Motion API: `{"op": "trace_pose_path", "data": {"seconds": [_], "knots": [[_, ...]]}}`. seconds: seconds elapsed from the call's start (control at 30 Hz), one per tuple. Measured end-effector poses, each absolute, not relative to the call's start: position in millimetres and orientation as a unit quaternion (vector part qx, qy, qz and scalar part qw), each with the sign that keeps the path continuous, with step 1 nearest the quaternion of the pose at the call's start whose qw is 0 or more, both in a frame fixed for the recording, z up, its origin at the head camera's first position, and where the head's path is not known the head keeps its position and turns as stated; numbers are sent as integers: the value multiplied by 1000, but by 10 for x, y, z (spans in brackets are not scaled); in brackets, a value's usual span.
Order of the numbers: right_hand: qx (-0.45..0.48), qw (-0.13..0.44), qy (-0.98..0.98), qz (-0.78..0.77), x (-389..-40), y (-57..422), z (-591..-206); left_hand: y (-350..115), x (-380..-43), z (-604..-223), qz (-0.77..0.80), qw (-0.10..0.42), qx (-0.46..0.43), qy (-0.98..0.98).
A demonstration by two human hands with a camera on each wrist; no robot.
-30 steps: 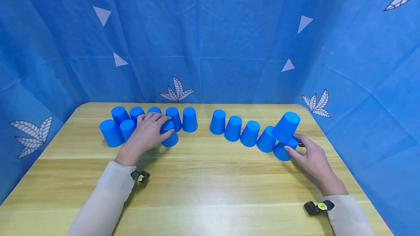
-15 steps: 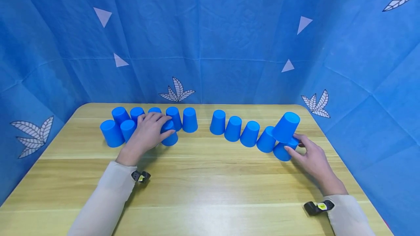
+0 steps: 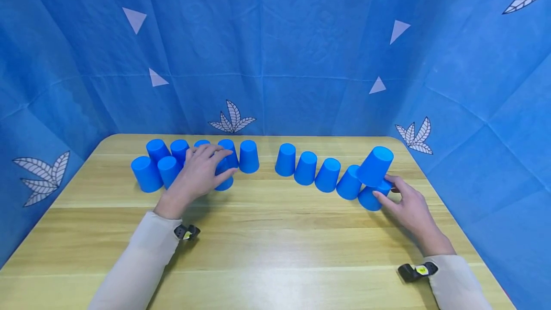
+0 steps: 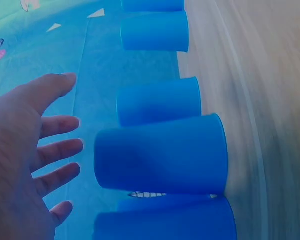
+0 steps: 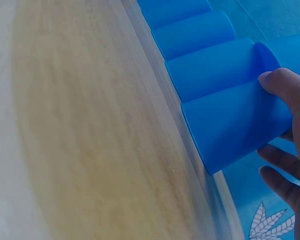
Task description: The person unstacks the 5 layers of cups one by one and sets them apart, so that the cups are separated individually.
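Note:
Upside-down blue cups stand on a wooden table. Hovering over the front row on the left, my left hand has its fingers spread. In the left wrist view, a gap shows between those fingers and the nearest cup; the hand partly covers this cup in the head view. At the right end of the other row, my right hand grips the end cup, its thumb on the near side and its forefinger partly hidden behind. Another cup sits upside down on top, over the end cup and its neighbour.
Behind the left hand runs a back row of cups, including one at its right end. A slanting row begins at a cup near the middle. The wooden table ends at a blue patterned curtain.
My left hand has loosened from the front-row cup, its fingers spreading and lifting slightly to the right. The right hand and the raised cup have stayed put.

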State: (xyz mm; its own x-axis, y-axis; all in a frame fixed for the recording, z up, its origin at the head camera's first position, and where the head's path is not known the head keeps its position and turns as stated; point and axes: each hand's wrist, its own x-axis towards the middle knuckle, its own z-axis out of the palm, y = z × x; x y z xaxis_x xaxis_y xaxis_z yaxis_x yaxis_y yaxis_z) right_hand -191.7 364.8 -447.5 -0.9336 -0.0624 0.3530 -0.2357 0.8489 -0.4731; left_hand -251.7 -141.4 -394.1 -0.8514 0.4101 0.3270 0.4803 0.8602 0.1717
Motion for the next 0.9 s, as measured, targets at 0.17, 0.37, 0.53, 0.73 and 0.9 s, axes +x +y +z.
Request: {"op": "trace_pose_path", "data": {"seconds": [0.17,0.37,0.53,0.73,0.9], "knots": [[82,169,-946,265,-1920,3651,-4473,-1311,-2481,-3903,-132,165,-259,-942],[84,170,-945,265,-1921,3647,-4484,-1143,-2438,-3900,-147,183,-287,-929],[84,169,-945,265,-1926,3648,-4484,-902,-2444,-3896,-143,183,-313,-921],[79,165,-948,262,-1921,3646,-4471,-571,-2473,-3844,-146,185,-356,-904],[73,159,-949,262,-1923,3647,-4465,-285,-2483,-3732,-125,173,-382,-899]]}}
